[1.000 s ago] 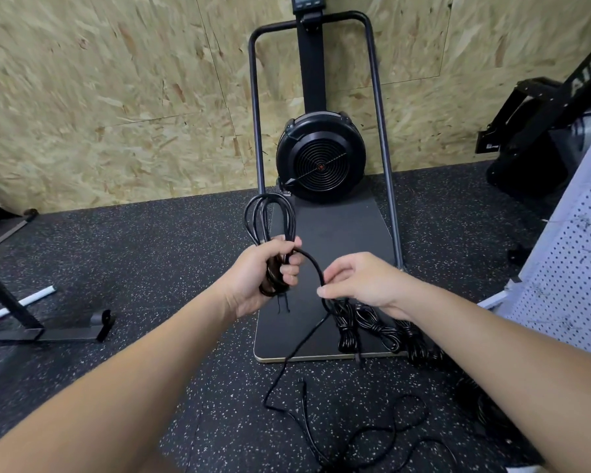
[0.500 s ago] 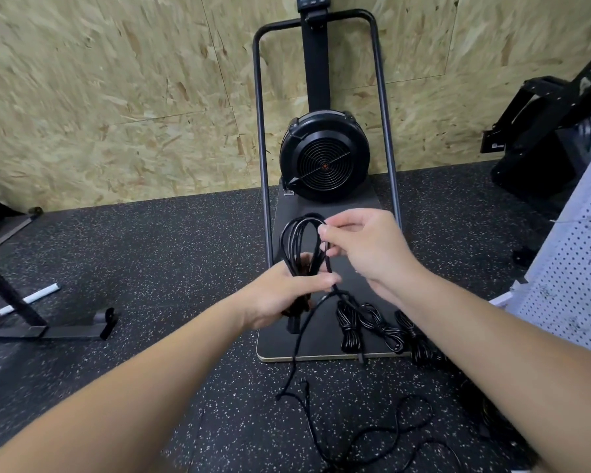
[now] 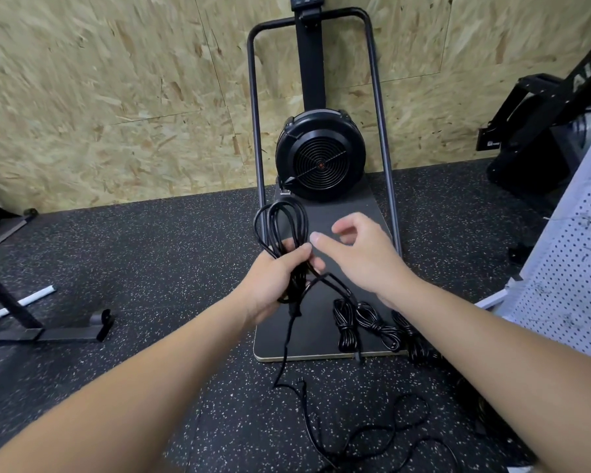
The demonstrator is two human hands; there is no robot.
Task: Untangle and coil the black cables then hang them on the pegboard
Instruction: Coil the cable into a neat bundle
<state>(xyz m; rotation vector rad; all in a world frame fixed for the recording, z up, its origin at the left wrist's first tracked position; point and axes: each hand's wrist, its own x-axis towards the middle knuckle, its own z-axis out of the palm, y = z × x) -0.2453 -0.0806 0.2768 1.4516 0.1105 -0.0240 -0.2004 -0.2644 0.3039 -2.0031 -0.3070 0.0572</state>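
Left hand [image 3: 276, 280] fingers round black cable coil [image 3: 285, 230] (right hand [image 3: 357, 256] loose), coiled bundles [image 3: 369, 324] beneath.

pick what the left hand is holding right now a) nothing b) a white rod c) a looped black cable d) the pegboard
c: the left hand grips the looped black cable at its middle, loops standing up above the fist, while the right hand hovers beside it with loose fingers and holds nothing.

I get one view only — the head camera, wide-angle, looking forward and down from standing height over both forearms. It faces the chipboard wall [image 3: 116, 97], with the speckled floor [image 3: 151, 268] below and the pegboard [image 3: 574, 285] clipped at the right edge — hands close in.
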